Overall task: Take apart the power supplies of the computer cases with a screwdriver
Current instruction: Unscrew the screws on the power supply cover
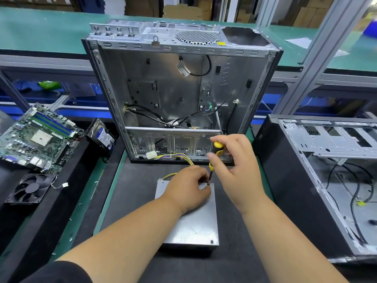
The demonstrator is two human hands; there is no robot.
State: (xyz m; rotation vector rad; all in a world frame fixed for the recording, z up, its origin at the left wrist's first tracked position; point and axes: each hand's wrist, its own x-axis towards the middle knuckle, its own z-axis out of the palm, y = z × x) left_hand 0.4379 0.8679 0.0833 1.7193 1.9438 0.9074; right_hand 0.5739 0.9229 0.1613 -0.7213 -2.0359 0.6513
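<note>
Power supply (193, 225), a plain grey metal box, lies flat on the dark mat (126, 201) of the tabletop, nearest the person. On its far end rests the left hand (188, 187), fingers curled and pinching at the tip of the screwdriver (214, 158). The right hand (234, 160) grips the yellow-and-black handle, holding the tool nearly upright with its tip at the box's far right corner. Yellow and black wires (183, 157) run from the far end of the box to a white connector by the computer case (179, 94), which stands open and gutted just beyond. To the left lie a fan (30, 188), a motherboard (38, 137) and a hard drive (103, 135). At right sits a second case (318, 180), also open.
</note>
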